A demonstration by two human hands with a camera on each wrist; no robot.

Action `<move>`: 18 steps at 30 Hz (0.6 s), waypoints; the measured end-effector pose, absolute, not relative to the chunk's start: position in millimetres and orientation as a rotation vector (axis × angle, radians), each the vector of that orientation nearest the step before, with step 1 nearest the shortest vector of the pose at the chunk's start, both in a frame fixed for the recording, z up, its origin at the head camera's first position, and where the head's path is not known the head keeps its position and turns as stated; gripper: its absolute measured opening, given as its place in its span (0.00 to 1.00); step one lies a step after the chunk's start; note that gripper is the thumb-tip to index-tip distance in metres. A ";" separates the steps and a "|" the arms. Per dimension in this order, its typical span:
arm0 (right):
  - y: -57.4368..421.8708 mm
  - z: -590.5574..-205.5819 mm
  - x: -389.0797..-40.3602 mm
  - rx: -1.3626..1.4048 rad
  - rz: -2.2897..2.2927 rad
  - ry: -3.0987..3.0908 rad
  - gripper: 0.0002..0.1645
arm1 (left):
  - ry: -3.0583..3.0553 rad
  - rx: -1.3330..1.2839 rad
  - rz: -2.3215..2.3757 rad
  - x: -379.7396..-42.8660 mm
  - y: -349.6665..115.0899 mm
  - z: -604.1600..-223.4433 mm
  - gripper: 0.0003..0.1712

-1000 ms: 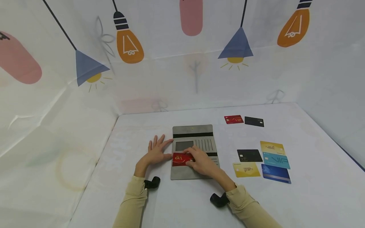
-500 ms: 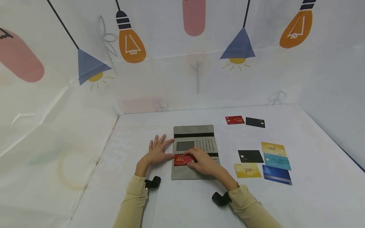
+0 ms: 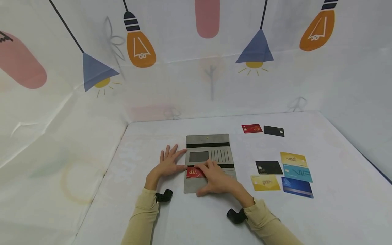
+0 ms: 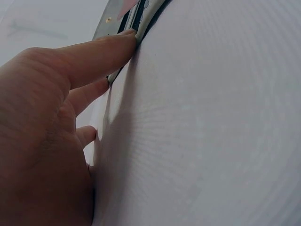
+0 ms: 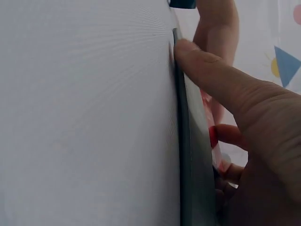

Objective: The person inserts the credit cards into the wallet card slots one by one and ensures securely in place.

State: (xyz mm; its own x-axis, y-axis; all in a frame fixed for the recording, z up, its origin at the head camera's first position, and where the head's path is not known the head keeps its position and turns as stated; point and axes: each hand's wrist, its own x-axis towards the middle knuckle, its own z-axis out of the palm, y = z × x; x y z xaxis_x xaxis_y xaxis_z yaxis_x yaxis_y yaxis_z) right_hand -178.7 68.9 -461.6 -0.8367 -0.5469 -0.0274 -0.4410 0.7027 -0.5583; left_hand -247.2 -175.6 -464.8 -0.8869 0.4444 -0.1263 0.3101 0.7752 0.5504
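An unfolded grey card wallet (image 3: pixel 196 185) lies flat on the table, with black strips across it and a dark window in its middle panel. On its lower panel is a red VIP card (image 3: pixel 193 173), its right part covered by my right hand (image 3: pixel 218 178). The fingertips of that hand touch the card, while its thumb rests at the wallet's near edge, as the right wrist view (image 5: pixel 268 108) also shows. My left hand (image 3: pixel 166 165) lies spread at the wallet's left side, thumb and index fingertip against the edge.
To the right lie a black card (image 3: pixel 268 167), a yellow card (image 3: pixel 265 182), and a column of yellow, teal (image 3: pixel 297 173) and blue cards (image 3: pixel 297 186). Farther back are a red card (image 3: pixel 252 128) and a black card (image 3: pixel 274 131). White printed sheeting (image 3: pixel 183 85) rises behind and at both sides.
My right thumb has moved off the card down to the wallet's near edge, and its fingers have shifted slightly left over the card. The left hand stays put.
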 end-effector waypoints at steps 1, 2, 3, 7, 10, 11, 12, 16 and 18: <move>68.2 -462.1 -178.2 -0.799 -0.808 2.722 0.55 | 2.720 0.587 0.779 -247.1 -175.6 -464.9 0.42; 67.7 -462.2 -177.6 -0.799 -0.803 2.726 0.55 | 2.720 0.586 0.781 -247.1 -175.5 -464.7 0.42; 67.3 -462.1 -177.1 -0.801 -0.800 2.731 0.55 | 2.718 0.584 0.782 -247.2 -175.4 -464.6 0.42; 66.3 -462.5 -176.4 -0.794 -0.808 2.740 0.52 | 2.716 0.583 0.781 -247.6 -175.4 -465.1 0.42; 65.7 -462.8 -176.9 -0.788 -0.812 2.744 0.50 | 2.715 0.587 0.779 -248.5 -175.7 -466.4 0.42; 65.5 -463.1 -177.0 -0.785 -0.808 2.745 0.50 | 2.712 0.585 0.776 -248.8 -175.9 -466.9 0.42; 65.4 -462.9 -177.0 -0.786 -0.808 2.745 0.49 | 2.712 0.583 0.773 -248.8 -175.9 -467.1 0.42; 64.9 -462.3 -175.8 -0.823 -0.795 2.759 0.44 | 2.714 0.584 0.775 -248.1 -176.4 -467.1 0.42; 64.5 -462.3 -175.0 -0.844 -0.786 2.769 0.41 | 2.717 0.585 0.778 -247.5 -176.4 -466.6 0.42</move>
